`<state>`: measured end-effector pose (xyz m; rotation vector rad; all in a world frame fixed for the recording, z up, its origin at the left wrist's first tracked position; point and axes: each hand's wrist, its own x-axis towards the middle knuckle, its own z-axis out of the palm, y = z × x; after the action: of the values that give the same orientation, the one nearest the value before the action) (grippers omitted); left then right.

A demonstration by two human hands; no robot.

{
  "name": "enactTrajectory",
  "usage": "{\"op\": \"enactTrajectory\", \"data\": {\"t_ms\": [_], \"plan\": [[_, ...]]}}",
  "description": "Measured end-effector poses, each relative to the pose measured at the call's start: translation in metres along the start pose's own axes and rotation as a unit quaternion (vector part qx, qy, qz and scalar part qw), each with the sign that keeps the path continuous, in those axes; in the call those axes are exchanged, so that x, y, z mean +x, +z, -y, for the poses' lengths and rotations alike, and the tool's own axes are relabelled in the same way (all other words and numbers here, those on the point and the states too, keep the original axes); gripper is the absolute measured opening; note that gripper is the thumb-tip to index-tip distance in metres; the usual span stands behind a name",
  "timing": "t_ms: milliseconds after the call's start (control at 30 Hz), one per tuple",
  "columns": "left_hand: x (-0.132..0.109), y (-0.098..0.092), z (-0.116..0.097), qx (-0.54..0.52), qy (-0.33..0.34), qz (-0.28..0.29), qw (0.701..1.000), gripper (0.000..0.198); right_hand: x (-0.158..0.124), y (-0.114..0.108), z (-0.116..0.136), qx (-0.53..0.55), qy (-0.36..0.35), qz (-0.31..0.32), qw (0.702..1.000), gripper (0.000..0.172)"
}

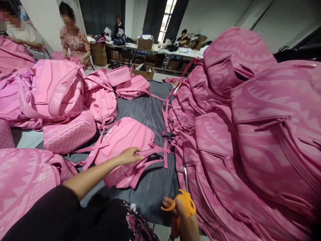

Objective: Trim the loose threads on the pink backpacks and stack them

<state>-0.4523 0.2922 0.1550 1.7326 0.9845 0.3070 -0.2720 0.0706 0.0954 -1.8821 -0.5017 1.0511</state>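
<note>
A pink backpack (125, 134) lies on the dark cloth in front of me, its padded, perforated back facing up and its straps spread to the right. My left hand (130, 156) reaches over it with fingers curled around a shoulder strap (152, 150). Lower right, my right hand (184, 214) is wrapped around an orange air blow gun (187, 202). Its thin metal nozzle (186, 177) points away from me, close beside the row of pink backpacks; part of the handle is hidden by my fingers.
Pink shark-patterned backpacks (213, 144) stand packed along the right. More backpacks (57, 90) and a checked pink pouch (71, 132) are heaped at left on the dark cloth (150, 107). Co-workers (75, 40) stand beyond; boxes (145, 43) line a back table.
</note>
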Motion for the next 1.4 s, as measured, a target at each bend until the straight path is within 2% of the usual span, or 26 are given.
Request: {"op": "enactTrajectory", "data": {"t_ms": [67,133,200,233,300,333,367,400,433,467,500,533,600,667,733,833,900,967,1033,1133,1200,1267,1333,1400], "plan": [[-0.022,0.023,0.034,-0.196,-0.004,-0.027,0.980,0.074,0.003,0.030,0.012,0.032,0.004,0.064,0.997,0.060],[-0.031,0.046,0.044,-0.348,0.007,-0.064,0.935,0.080,0.003,0.068,0.019,0.002,-0.047,0.156,0.987,0.060],[-0.031,0.047,0.044,-0.411,0.012,-0.104,0.906,0.074,0.000,0.100,0.022,-0.049,-0.133,0.208,0.968,0.057],[-0.029,0.037,0.046,-0.405,0.010,-0.104,0.908,0.073,0.000,0.110,0.022,-0.072,-0.168,0.224,0.957,0.056],[-0.027,-0.002,0.063,-0.329,-0.001,-0.092,0.940,0.073,0.006,0.117,0.028,-0.099,-0.199,0.251,0.942,0.057],[-0.028,-0.026,0.079,-0.261,-0.015,-0.117,0.958,0.073,0.013,0.115,0.034,-0.106,-0.195,0.256,0.941,0.057],[-0.028,-0.051,0.098,-0.180,-0.042,-0.171,0.968,0.073,0.023,0.112,0.042,-0.111,-0.185,0.256,0.942,0.059],[-0.029,-0.073,0.119,-0.094,-0.082,-0.249,0.960,0.073,0.034,0.109,0.052,-0.118,-0.173,0.250,0.945,0.062],[-0.028,-0.091,0.140,-0.015,-0.138,-0.313,0.940,0.077,0.047,0.106,0.065,-0.129,-0.165,0.241,0.948,0.065],[-0.027,-0.103,0.159,0.047,-0.195,-0.349,0.915,0.082,0.060,0.104,0.079,-0.149,-0.160,0.232,0.948,0.066],[-0.025,-0.110,0.176,0.088,-0.246,-0.352,0.899,0.087,0.073,0.104,0.094,-0.181,-0.158,0.226,0.944,0.066],[-0.022,-0.110,0.189,0.111,-0.283,-0.328,0.894,0.088,0.085,0.105,0.109,-0.223,-0.159,0.219,0.937,0.064],[-0.015,-0.096,0.202,0.137,-0.291,-0.257,0.911,0.081,0.108,0.110,0.136,-0.326,-0.154,0.180,0.915,0.060],[-0.009,-0.074,0.201,0.167,-0.256,-0.193,0.932,0.071,0.126,0.114,0.157,-0.427,-0.137,0.117,0.886,0.057],[-0.004,-0.055,0.192,0.186,-0.238,-0.156,0.940,0.065,0.138,0.115,0.167,-0.504,-0.113,0.064,0.854,0.055],[0.008,-0.046,0.174,0.161,-0.266,-0.139,0.940,0.062,0.145,0.109,0.169,-0.577,-0.088,0.043,0.811,0.052],[0.021,-0.043,0.161,0.134,-0.270,-0.140,0.943,0.073,0.147,0.103,0.166,-0.598,-0.084,0.009,0.797,0.053],[0.037,-0.033,0.152,0.111,-0.248,-0.137,0.952,0.101,0.150,0.097,0.166,-0.603,-0.077,-0.028,0.794,0.055],[0.050,-0.014,0.148,0.094,-0.222,-0.135,0.961,0.126,0.154,0.092,0.168,-0.598,-0.079,-0.006,0.798,0.054],[0.061,0.010,0.159,0.078,-0.212,-0.134,0.965,0.129,0.161,0.086,0.171,-0.588,-0.092,0.031,0.803,0.052],[0.066,0.007,0.171,0.080,-0.212,-0.118,0.967,0.122,0.165,0.083,0.172,-0.587,-0.095,0.026,0.803,0.052],[0.074,-0.016,0.178,0.106,-0.209,-0.111,0.966,0.106,0.167,0.080,0.172,-0.584,-0.102,0.036,0.805,0.050],[0.083,-0.045,0.177,0.145,-0.219,-0.140,0.955,0.085,0.169,0.076,0.171,-0.578,-0.112,0.031,0.808,0.050],[0.087,-0.066,0.168,0.179,-0.259,-0.181,0.932,0.073,0.171,0.073,0.173,-0.573,-0.118,0.034,0.811,0.050]]}}
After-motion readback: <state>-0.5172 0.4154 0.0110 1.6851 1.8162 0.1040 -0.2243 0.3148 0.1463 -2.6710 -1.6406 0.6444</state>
